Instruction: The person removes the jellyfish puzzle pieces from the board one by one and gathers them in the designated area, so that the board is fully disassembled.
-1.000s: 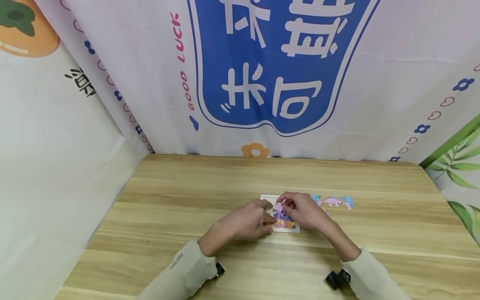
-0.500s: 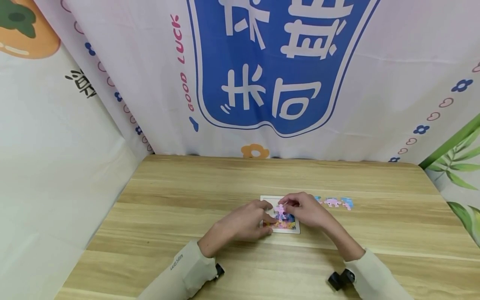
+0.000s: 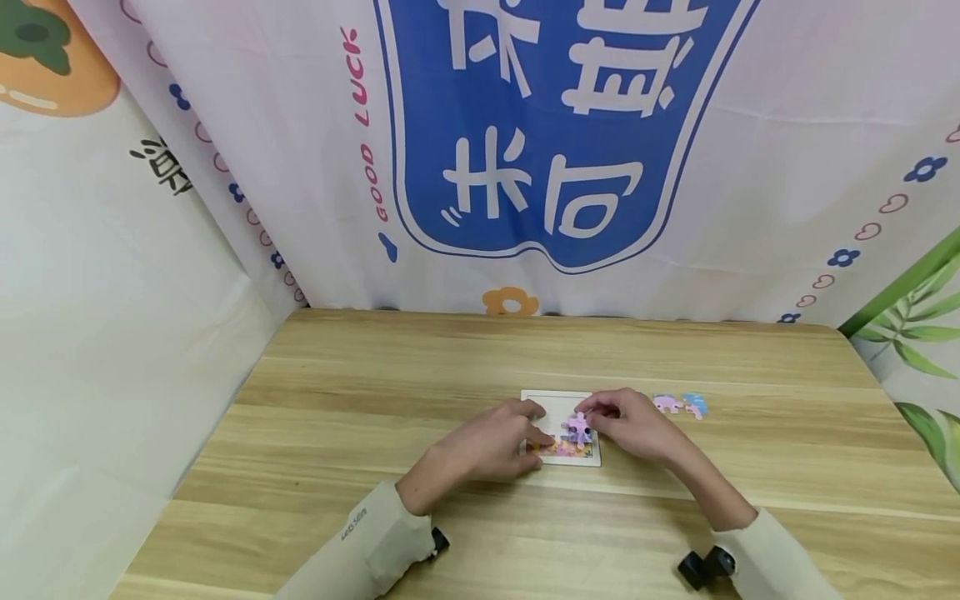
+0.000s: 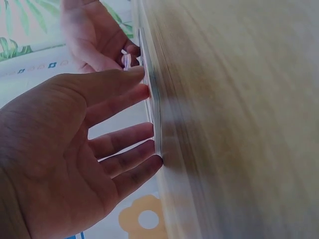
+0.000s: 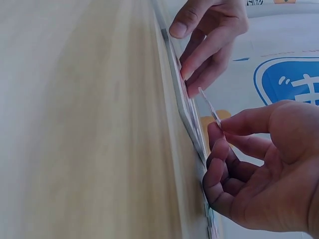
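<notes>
A pink and purple jigsaw piece (image 3: 578, 427) is pinched between thumb and forefinger of my right hand (image 3: 633, 423), raised over the right side of a white-framed puzzle board (image 3: 557, 403). In the right wrist view the piece (image 5: 209, 105) shows nearly edge-on, tilted above the board. Orange and pink pieces (image 3: 566, 449) fill the board's near row; bare white shows above. My left hand (image 3: 498, 446) rests along the board's left side with extended fingers, fingertips on its edge and surface. The left wrist view shows those fingers (image 4: 132, 139) spread against the board.
Loose jigsaw pieces (image 3: 666, 404) in pink and blue lie on the wooden table (image 3: 375, 375) right of the board, partly hidden behind my right hand. A printed curtain (image 3: 337, 275) hangs along the table's back edge.
My right hand has moved right across the board, carrying the pinched jigsaw piece from the middle to the right side. It covers more of the loose pieces. My left hand stays nearly still.
</notes>
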A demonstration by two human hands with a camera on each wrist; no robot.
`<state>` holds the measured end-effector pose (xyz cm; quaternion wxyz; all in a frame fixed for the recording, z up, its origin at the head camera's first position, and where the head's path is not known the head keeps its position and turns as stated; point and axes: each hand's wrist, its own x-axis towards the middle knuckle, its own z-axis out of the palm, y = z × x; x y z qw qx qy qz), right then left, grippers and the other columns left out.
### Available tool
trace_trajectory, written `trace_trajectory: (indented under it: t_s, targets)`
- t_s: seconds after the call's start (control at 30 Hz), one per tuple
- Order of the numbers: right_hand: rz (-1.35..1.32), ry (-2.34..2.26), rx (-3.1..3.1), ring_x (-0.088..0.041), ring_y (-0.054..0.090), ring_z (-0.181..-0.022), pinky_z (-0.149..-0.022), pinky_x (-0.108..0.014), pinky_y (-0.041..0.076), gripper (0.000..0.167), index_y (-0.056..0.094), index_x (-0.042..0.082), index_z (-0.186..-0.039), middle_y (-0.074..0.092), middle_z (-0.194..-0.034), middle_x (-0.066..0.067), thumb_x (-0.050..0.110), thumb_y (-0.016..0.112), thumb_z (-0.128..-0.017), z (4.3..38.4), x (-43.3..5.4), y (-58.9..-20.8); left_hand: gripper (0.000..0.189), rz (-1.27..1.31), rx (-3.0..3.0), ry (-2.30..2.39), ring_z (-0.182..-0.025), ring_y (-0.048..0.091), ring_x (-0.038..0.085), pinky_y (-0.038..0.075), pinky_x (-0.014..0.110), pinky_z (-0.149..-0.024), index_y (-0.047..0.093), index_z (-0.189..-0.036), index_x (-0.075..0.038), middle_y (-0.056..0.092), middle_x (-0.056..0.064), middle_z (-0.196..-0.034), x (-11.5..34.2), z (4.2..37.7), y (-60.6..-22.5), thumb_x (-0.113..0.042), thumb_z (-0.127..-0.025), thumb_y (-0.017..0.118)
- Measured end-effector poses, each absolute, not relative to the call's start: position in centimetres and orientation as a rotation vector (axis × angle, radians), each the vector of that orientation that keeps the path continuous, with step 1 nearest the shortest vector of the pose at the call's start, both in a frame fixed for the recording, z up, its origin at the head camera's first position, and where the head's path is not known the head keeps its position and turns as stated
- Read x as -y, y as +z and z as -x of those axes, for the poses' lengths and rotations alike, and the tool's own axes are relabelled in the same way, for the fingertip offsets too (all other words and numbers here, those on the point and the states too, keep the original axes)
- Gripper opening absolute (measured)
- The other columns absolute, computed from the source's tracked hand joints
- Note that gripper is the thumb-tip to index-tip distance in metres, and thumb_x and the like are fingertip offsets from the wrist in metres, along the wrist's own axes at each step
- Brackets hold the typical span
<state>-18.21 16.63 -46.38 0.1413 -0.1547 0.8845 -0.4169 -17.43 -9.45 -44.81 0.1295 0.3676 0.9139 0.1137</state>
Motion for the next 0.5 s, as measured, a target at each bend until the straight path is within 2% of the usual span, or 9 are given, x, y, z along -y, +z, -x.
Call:
trace_trajectory:
  t_s: [0.3,0.5]
  targets:
    - [0.475,-1.212,-2.560,-0.016,0.061,-0.090,-0.076,-0.024,0.051,0.024,0.077,0.006,-0.124,0.076,-0.106,-0.003,0.010,0.063,-0.105,17.6,-18.8,-46.2,0.037,-1.068,-2.671,0.303,-0.147,0.055,0.026,0.047,0.040,-0.123,0.076,-0.135,-0.022,0.058,0.008,-0.159,9.4,17.3,-44.7,-0.027,-0.098,0.081]
    - [0.406,-1.231,-2.550,-0.016,0.057,-0.086,-0.070,-0.025,0.048,0.025,0.077,0.007,-0.125,0.075,-0.111,-0.006,0.012,0.063,-0.106,17.3,-20.6,-45.9,0.038,-1.063,-2.677,0.297,-0.147,0.055,0.026,0.047,0.039,-0.123,0.076,-0.135,-0.023,0.058,0.007,-0.158,9.4,17.1,-44.7,-0.028,-0.098,0.082]
